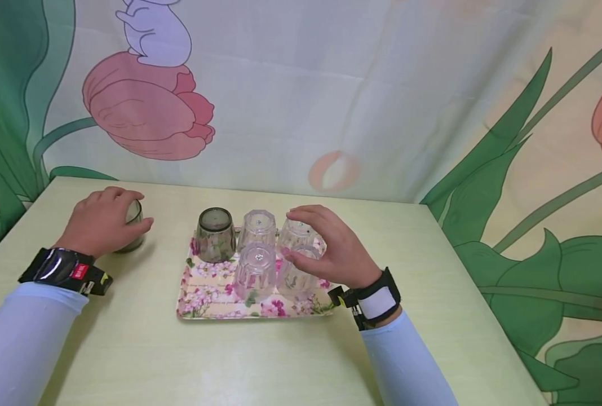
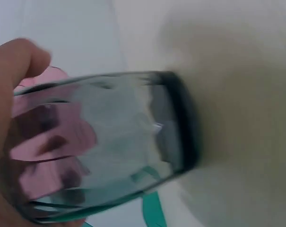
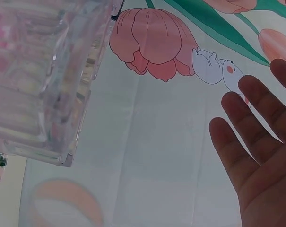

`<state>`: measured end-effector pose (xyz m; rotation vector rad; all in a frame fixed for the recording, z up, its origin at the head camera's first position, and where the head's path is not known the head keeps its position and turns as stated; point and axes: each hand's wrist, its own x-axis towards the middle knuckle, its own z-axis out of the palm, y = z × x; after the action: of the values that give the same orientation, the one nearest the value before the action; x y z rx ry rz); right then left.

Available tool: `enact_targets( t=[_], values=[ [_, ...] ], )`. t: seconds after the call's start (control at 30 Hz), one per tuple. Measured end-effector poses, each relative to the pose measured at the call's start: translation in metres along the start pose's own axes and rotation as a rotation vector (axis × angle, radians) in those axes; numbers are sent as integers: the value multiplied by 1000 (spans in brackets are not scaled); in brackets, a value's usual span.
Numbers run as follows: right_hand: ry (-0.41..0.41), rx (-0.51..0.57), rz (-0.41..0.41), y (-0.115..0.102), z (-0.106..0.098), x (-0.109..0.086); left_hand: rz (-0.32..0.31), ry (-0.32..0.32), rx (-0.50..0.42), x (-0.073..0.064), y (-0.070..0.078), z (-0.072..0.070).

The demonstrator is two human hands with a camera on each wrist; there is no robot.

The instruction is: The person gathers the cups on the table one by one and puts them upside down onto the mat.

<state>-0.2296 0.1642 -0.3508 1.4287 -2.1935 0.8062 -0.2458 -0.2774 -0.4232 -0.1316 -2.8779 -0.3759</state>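
At the table's left, my left hand [image 1: 98, 224] grips a smoky grey glass [image 1: 134, 212] from above. In the left wrist view that glass [image 2: 119, 130] has its thick dark base toward the table. My right hand [image 1: 339, 251] hovers at the right of the flowered tray [image 1: 191, 312], fingers extended and apart, holding nothing. Several clear glasses [image 1: 256, 270] stand upside down on the tray, two of them partly behind the right hand. A second smoky glass [image 1: 216, 239] stands upside down at the tray's back left. Clear faceted glass [image 3: 34, 85] also fills the right wrist view's left side.
The pale wooden table [image 1: 179, 366] reaches back to a printed curtain [image 1: 280, 113] with tulips and a white rabbit. More of the curtain hangs along the right side. The tray sits near the middle of the table.
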Motion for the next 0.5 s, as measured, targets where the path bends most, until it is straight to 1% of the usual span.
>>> enact_targets(
  t=[0.13,0.3,0.5],
  values=[
    [-6,8,11,-1,-1,0,-14,45,31,1,-3,7],
    [-13,9,21,-2,-1,1,-34,92,64,1,-1,11],
    [-14,5,8,-2,1,1,-31,116,82,-1,-1,12]
  ],
)
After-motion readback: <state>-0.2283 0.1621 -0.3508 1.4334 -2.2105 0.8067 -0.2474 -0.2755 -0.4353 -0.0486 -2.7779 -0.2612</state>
